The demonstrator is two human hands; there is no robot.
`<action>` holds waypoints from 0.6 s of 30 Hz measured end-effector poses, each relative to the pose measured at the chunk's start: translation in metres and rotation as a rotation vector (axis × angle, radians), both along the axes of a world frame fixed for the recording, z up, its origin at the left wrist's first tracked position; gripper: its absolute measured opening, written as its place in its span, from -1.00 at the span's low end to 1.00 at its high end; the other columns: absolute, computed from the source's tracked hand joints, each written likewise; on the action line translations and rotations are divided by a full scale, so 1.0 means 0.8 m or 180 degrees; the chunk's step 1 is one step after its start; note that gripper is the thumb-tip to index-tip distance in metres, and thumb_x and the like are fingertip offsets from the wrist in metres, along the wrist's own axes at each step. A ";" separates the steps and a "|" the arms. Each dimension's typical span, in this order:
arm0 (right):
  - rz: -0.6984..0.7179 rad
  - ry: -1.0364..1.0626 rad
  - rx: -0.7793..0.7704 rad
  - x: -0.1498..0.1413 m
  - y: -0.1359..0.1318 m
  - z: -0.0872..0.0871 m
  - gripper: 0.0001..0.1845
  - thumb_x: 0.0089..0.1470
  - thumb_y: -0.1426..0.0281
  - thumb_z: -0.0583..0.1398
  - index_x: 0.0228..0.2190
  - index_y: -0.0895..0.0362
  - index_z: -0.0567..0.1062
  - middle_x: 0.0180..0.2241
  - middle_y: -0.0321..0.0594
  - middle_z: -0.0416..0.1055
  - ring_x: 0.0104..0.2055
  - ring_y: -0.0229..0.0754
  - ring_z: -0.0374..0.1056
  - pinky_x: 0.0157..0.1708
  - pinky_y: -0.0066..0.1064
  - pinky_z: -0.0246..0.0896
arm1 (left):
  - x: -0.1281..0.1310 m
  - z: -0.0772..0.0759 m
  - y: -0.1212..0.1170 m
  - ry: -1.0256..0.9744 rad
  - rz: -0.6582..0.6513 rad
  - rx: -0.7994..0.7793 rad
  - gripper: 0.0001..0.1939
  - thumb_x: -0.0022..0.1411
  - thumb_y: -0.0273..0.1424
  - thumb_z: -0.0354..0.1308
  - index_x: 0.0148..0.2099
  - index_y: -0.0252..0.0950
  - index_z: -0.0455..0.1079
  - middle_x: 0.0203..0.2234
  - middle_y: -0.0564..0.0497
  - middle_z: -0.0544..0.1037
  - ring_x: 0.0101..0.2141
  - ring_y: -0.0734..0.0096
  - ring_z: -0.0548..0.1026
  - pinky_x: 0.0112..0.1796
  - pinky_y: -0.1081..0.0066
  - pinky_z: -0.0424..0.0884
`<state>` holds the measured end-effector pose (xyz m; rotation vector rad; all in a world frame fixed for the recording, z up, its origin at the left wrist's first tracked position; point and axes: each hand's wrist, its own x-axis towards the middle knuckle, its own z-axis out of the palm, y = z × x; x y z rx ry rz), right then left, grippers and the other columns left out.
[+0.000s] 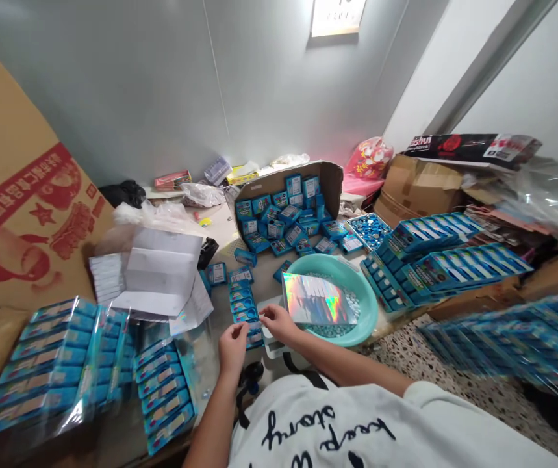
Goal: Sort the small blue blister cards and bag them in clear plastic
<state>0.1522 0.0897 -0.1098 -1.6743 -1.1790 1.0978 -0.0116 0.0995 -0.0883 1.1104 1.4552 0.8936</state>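
My left hand [232, 344] and my right hand [279, 323] are close together in front of my body, each with fingers pinched. Between the fingertips lies something small and pale, too small to make out. Just beneath them runs a column of small blue boxes [241, 294]. To the right of my right hand stands a teal basin [370, 302] with many small pale pieces in it. A shiny rainbow-coloured sheet [315, 299] lies across the basin. Part of a white flat object [273, 350] shows under my right wrist.
A tipped carton [338, 185] spills blue boxes at the back. White folded card [162, 263] and wrapped blue packs [45, 364] are on the left, beside a tall cardboard box [10, 162]. Filled display boxes [444, 260] and a tray of blue pieces [369, 231] stand right.
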 end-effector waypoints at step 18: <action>0.0295 -0.0487 0.0564 0.001 0.007 -0.028 -0.78 -0.05 0.63 0.12 -0.39 0.14 0.48 -0.39 -0.24 0.36 -0.31 -0.15 0.29 -0.24 -0.36 0.17 | -0.005 -0.048 0.005 0.1478 0.0031 0.0656 -0.66 0.12 -0.14 0.13 -0.33 -0.28 0.60 -0.08 -0.21 0.44 -0.05 0.05 0.46 0.07 0.09 0.34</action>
